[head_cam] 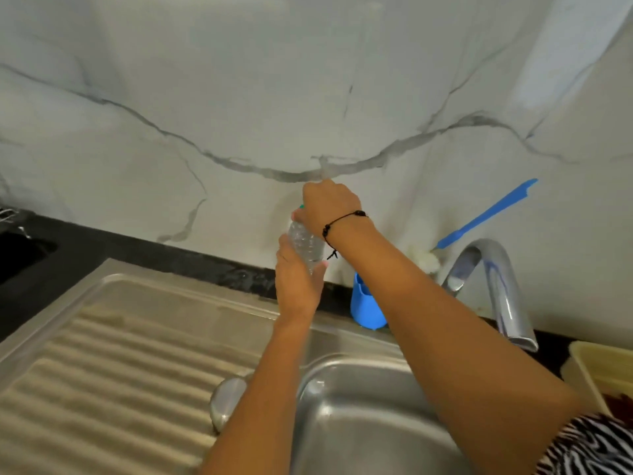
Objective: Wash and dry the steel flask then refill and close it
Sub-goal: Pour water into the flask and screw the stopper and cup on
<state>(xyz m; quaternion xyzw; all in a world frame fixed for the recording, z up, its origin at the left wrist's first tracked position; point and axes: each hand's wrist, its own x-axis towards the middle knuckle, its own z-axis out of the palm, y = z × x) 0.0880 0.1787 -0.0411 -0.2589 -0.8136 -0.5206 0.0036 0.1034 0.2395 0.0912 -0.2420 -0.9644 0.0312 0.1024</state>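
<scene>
A clear plastic water bottle (306, 243) is held up in front of the marble wall, above the back edge of the sink. My left hand (297, 286) wraps its lower body from below. My right hand (329, 202) closes over its top, where a bit of green cap (301, 206) shows. The steel flask (227, 399) stands on the drainboard beside the basin, mostly hidden behind my left forearm; only its rounded shiny side shows.
A steel sink basin (363, 423) lies below my arms, with a ridged drainboard (113, 371) to its left. A chrome tap (496, 286) curves at the right. A blue holder (366, 306) with a blue-handled brush (486, 214) stands at the wall. A cream tub (603, 368) sits far right.
</scene>
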